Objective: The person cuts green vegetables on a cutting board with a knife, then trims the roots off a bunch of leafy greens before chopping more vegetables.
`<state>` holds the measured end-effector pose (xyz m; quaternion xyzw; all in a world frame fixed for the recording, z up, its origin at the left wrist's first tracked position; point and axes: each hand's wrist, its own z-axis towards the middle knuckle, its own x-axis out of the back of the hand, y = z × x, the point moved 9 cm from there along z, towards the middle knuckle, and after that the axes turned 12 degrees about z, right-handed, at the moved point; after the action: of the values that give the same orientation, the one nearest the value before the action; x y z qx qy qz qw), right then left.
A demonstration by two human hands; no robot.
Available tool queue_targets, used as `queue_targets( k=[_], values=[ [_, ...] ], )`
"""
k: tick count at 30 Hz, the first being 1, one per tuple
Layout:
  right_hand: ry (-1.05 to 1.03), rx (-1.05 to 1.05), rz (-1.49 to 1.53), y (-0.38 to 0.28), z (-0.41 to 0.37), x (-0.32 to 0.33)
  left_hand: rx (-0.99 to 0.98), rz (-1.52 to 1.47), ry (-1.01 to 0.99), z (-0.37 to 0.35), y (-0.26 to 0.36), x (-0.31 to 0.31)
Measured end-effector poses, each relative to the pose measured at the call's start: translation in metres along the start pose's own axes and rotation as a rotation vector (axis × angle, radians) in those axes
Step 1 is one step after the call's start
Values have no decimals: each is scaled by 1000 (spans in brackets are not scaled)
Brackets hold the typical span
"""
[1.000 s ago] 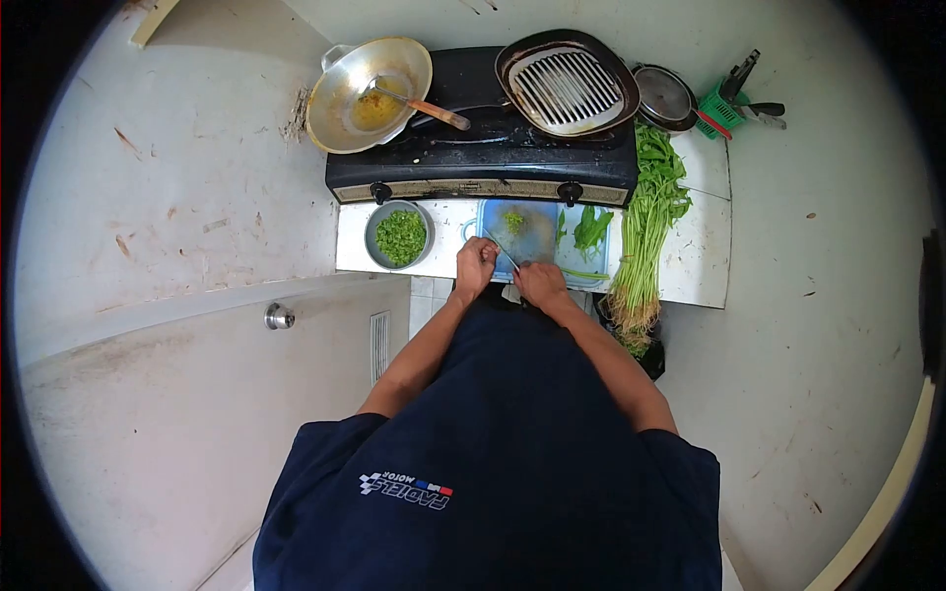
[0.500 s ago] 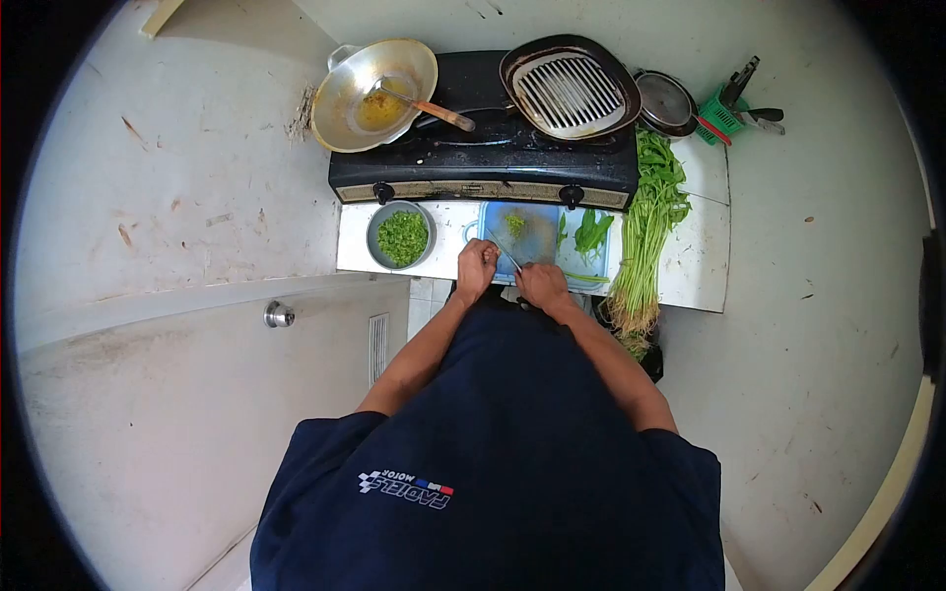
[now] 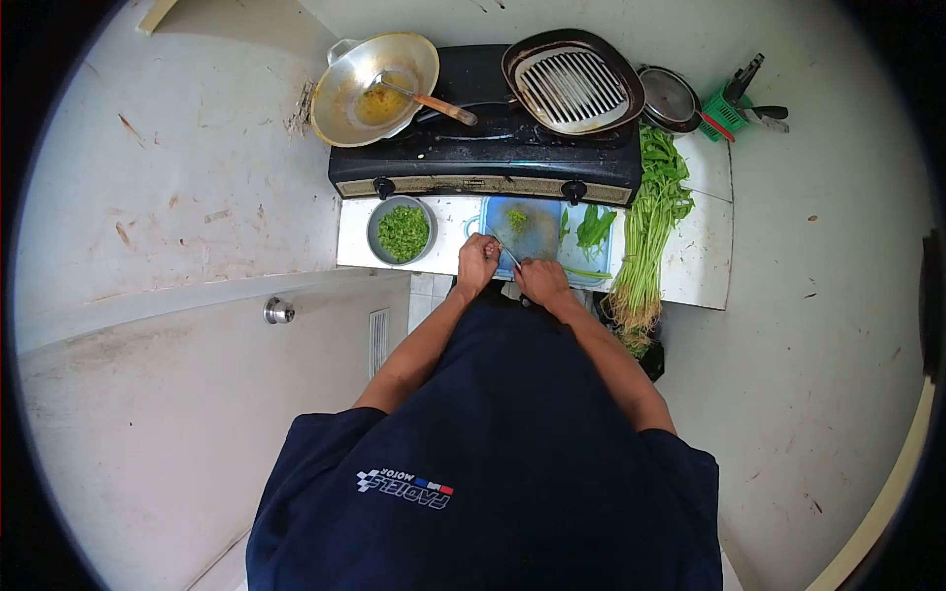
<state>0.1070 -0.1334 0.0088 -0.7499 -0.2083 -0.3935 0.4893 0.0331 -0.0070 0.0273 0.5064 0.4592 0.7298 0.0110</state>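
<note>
My right hand (image 3: 542,280) is closed round the handle of a knife (image 3: 510,257), whose thin blade slants up and left toward my other hand. My left hand (image 3: 477,260) has its fingers curled and pinched by the blade; what they hold is too small to make out. Both hands are at the near edge of a blue cutting board (image 3: 537,236). Finely chopped greens (image 3: 516,219) lie in a small heap on the board. Toward its right are loose green leaves (image 3: 594,229) and a pale green stem (image 3: 583,273).
A grey bowl (image 3: 430,232) of chopped greens stands left of the board. Behind is a black stove (image 3: 473,163) with a wok (image 3: 340,98) and a grill pan (image 3: 572,89). A rooted bunch of leafy greens (image 3: 645,241) overhangs the counter edge. A green basket (image 3: 724,117) holds knives.
The knife blade has shifted slightly beside my left fingers, and less of it shows. Both hands stay in nearly the same place, and the view has moved a little.
</note>
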Motion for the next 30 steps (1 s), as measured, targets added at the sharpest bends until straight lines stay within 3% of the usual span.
queue_targets(
  k=[9,12,18,21,27,30],
  values=[
    [-73,-21,-11,2,3,-4,-58,84,-6,-3,-6,-6],
    [-16,59,28,1,11,-11,-58,76,29,-5,-5,-4],
    [12,21,42,3,8,-4,18,12,17,-6,-9,-4],
    [-90,-42,-3,5,1,-7,-5,35,49,-7,-8,-2],
    [-98,-39,-20,3,7,-11,-37,-5,37,-6,-5,-1],
    [-11,-11,18,-1,12,-4,-35,27,19,-6,-7,-3]
  ],
)
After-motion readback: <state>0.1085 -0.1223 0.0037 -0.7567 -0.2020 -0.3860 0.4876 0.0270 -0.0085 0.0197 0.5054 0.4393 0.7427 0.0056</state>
